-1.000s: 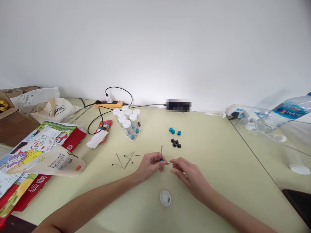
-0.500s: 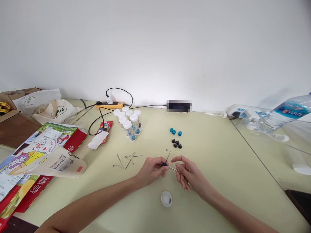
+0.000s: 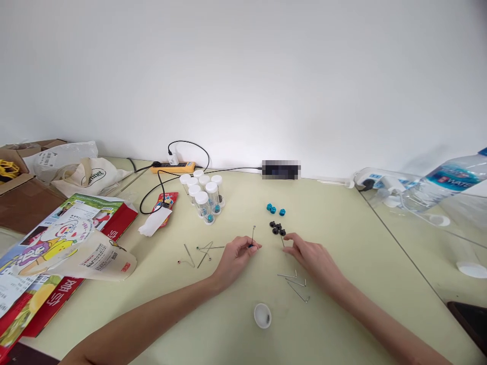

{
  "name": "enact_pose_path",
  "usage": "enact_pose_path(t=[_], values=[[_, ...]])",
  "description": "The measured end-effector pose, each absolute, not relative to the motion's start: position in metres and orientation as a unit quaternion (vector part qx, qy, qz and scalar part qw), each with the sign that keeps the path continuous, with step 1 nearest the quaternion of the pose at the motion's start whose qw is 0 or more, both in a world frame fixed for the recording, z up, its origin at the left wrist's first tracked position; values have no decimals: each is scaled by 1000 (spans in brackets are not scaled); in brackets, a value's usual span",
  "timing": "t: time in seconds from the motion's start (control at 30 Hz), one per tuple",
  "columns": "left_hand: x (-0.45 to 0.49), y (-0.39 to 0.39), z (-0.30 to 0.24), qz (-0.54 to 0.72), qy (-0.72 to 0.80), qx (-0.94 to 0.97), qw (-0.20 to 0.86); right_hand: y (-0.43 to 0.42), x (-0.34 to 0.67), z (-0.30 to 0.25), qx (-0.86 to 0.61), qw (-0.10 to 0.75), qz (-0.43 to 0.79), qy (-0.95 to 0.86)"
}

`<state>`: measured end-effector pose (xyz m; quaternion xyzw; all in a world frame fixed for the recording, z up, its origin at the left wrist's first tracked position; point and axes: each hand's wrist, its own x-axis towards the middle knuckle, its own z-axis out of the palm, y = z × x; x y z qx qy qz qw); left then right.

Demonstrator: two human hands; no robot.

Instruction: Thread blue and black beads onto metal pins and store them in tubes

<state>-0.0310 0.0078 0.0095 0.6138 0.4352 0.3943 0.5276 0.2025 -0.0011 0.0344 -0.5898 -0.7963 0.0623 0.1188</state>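
My left hand (image 3: 238, 258) is closed in a pinch on a small blue round piece (image 3: 251, 246). A thin metal rod (image 3: 253, 233) with a small bent tip stands up from that piece. To the right, my right hand (image 3: 310, 253) pinches a thin dark rod (image 3: 282, 241) between thumb and index finger. The rod's top end is at a cluster of small black round pieces (image 3: 275, 230); whether it touches one I cannot tell. Several L-shaped hex keys (image 3: 296, 289) lie below my right hand. Several thin bent rods (image 3: 204, 253) with coloured ends lie left of my left hand.
Three blue round pieces (image 3: 282, 212) sit behind the black ones. White-capped clear tubes (image 3: 201, 197) stand at the back left. A small white cup (image 3: 262, 316) is in front. A paper cup (image 3: 102, 256) lies at left; a water bottle (image 3: 452, 177) leans at right.
My right hand has moved away from the left hand, up toward the black pieces. The hex keys it was over now show on the table. My left hand keeps the blue piece.
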Motion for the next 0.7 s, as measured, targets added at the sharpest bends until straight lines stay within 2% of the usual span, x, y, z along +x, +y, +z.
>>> enact_pose_path(t=[0.1,0.33,0.5,0.7], values=[[-32,8,7,376,457,633,500,26,227,47,-627,134,11,-767],[-31,10,1,341,408,652,540,139,312,71,-712,151,-113,-676],[-30,11,-2,326,400,672,531,176,342,67,-728,142,-86,-665],[-31,12,-5,299,365,707,528,169,343,68,-713,178,-25,-678]])
